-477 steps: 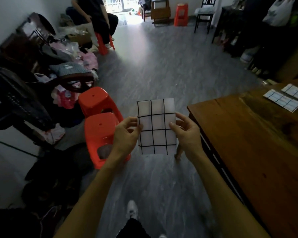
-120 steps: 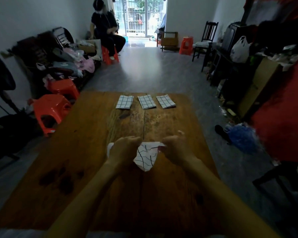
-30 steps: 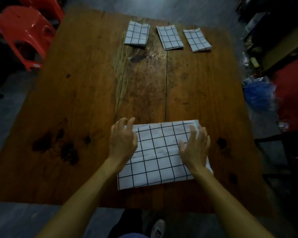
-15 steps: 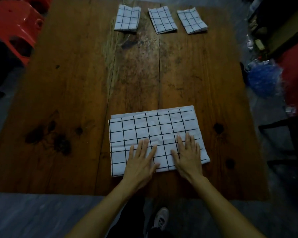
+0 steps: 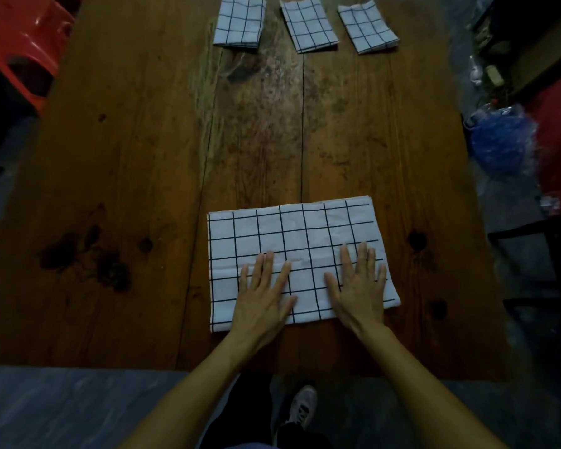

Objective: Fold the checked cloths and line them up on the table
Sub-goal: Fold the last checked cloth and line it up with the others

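Here my left hand and right hand lie flat, fingers spread, apart, pressing the half-folded checked cloth at six o'clock. Three folded cloths line the table at twelve o'clock.

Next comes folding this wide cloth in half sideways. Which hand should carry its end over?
Probably the right hand: it lies close to the cloth's right edge, while the left hand rests nearer the middle, suited to pinning the fold.

Dim light; worn wooden table; grey floor; red plastic stool left; blue bag right.
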The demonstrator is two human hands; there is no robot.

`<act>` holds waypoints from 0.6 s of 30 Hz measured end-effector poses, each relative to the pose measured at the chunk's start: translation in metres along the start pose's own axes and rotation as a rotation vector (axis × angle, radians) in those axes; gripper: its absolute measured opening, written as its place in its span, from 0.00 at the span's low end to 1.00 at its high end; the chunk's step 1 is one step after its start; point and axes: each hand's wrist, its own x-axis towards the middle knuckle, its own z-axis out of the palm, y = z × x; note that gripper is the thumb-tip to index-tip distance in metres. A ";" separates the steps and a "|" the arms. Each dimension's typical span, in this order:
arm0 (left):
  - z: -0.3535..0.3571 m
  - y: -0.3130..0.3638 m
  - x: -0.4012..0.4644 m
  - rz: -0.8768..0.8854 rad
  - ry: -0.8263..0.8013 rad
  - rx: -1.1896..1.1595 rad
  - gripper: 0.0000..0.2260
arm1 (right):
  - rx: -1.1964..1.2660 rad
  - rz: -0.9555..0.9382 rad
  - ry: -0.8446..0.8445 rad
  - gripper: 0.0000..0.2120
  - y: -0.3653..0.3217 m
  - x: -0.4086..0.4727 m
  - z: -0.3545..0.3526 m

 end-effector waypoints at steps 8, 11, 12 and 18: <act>-0.005 0.004 -0.001 0.014 0.139 -0.095 0.23 | 0.009 -0.149 0.034 0.34 -0.005 0.006 0.006; -0.001 0.007 -0.004 0.098 0.170 -0.118 0.21 | 0.009 -0.151 0.045 0.33 -0.003 0.007 0.008; 0.001 0.008 -0.006 0.081 0.153 -0.118 0.21 | 0.007 -0.154 0.050 0.33 -0.003 0.008 0.008; 0.009 0.007 -0.010 -0.039 0.066 -0.069 0.27 | -0.010 -0.168 0.067 0.33 -0.002 0.008 0.008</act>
